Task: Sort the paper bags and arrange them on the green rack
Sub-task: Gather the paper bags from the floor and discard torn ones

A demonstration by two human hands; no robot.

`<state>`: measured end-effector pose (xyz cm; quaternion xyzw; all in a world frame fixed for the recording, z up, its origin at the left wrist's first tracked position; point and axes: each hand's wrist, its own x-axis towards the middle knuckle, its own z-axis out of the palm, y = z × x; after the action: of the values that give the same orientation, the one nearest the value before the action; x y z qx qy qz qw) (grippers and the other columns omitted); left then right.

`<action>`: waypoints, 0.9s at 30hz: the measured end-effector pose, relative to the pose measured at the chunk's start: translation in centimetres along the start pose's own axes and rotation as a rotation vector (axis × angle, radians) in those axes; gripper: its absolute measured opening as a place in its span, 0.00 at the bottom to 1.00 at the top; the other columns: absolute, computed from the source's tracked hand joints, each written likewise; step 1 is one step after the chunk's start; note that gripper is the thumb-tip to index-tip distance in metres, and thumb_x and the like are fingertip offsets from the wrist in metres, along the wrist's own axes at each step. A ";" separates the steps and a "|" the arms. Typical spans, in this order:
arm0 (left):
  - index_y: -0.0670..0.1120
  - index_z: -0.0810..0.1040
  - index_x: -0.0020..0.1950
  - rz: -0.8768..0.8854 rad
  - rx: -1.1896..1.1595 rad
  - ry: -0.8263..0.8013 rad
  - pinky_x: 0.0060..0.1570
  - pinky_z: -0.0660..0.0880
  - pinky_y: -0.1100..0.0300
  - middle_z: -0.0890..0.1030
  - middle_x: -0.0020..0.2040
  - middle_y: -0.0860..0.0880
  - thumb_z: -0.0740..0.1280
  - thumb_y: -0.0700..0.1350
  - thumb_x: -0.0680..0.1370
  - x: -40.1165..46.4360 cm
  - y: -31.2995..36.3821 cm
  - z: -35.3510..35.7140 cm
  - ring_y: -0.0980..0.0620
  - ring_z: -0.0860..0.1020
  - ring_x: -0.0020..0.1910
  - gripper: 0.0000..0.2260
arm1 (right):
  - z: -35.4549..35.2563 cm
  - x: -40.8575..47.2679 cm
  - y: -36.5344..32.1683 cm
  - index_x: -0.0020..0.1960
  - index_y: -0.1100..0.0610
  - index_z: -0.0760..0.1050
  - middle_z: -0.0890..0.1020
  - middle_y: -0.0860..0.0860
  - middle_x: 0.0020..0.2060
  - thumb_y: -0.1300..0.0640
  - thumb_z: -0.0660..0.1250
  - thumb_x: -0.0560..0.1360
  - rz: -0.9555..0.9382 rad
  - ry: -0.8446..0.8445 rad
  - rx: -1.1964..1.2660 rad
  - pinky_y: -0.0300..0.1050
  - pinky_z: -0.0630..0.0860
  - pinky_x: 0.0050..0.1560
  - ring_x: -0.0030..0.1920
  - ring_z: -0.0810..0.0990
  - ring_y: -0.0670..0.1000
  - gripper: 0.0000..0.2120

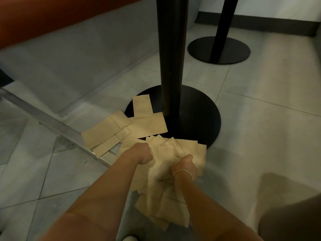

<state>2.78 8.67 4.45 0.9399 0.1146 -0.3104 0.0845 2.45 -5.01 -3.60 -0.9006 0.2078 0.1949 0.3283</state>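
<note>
Left hand (143, 153) curls round the bunched paper bags (165, 164), gripping the left edge. Right hand (185, 164) clamps the same bunch w/ fingers curled. More loose bags (121, 129) lie flat on the floor (251, 136) beyond the left hand, by the table base (199, 119). Best approx: square edges before lifting, don't crumple. Green rack not in view.

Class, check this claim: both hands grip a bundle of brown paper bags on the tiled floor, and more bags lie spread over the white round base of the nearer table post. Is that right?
Not quite. The head view shows the round base is black, not white. The rest stands: left hand and right hand grip the bundle of paper bags, with more bags spread over that base.
</note>
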 end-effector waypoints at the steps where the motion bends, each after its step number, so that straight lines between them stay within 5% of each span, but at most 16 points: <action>1: 0.39 0.66 0.69 -0.002 -0.032 0.024 0.58 0.69 0.56 0.72 0.65 0.40 0.58 0.45 0.81 0.1 0.1 0.1 0.43 0.71 0.63 0.18 | -0.1 0.1 0.0 0.62 0.59 0.65 0.78 0.58 0.53 0.60 0.63 0.75 -0.020 0.014 -0.003 0.52 0.74 0.55 0.56 0.76 0.60 0.17; 5: 0.45 0.61 0.72 0.059 -0.092 0.110 0.58 0.71 0.53 0.70 0.66 0.41 0.63 0.42 0.77 0.9 0.9 0.7 0.43 0.71 0.63 0.24 | 0.0 0.0 0.4 0.60 0.59 0.67 0.77 0.57 0.54 0.63 0.60 0.76 -0.131 0.092 -0.028 0.50 0.74 0.55 0.56 0.75 0.58 0.13; 12: 0.44 0.59 0.71 0.175 0.226 0.218 0.62 0.68 0.53 0.65 0.67 0.44 0.72 0.46 0.70 2.8 1.8 4.2 0.45 0.62 0.67 0.34 | 0.0 0.1 0.9 0.68 0.54 0.63 0.69 0.53 0.62 0.58 0.62 0.76 -0.457 0.026 -0.230 0.44 0.68 0.61 0.60 0.68 0.54 0.21; 22: 0.48 0.69 0.65 0.159 0.364 0.283 0.60 0.67 0.55 0.76 0.60 0.44 0.63 0.42 0.77 3.5 0.5 4.6 0.46 0.67 0.64 0.17 | -0.6 0.6 1.4 0.61 0.57 0.74 0.73 0.55 0.57 0.48 0.64 0.75 -0.338 -0.072 -0.409 0.45 0.70 0.59 0.58 0.71 0.54 0.19; 27: 0.52 0.72 0.67 0.146 0.397 0.267 0.61 0.67 0.56 0.75 0.61 0.46 0.62 0.44 0.78 3.0 0.1 3.3 0.47 0.68 0.64 0.17 | -2.5 0.1 0.8 0.59 0.58 0.74 0.79 0.55 0.54 0.55 0.61 0.77 -0.295 -0.129 -0.278 0.44 0.75 0.55 0.55 0.77 0.54 0.12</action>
<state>3.31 8.36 0.03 0.9765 -0.0068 -0.1929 -0.0955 2.72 -7.26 -2.25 -0.9435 0.0235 0.2290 0.2383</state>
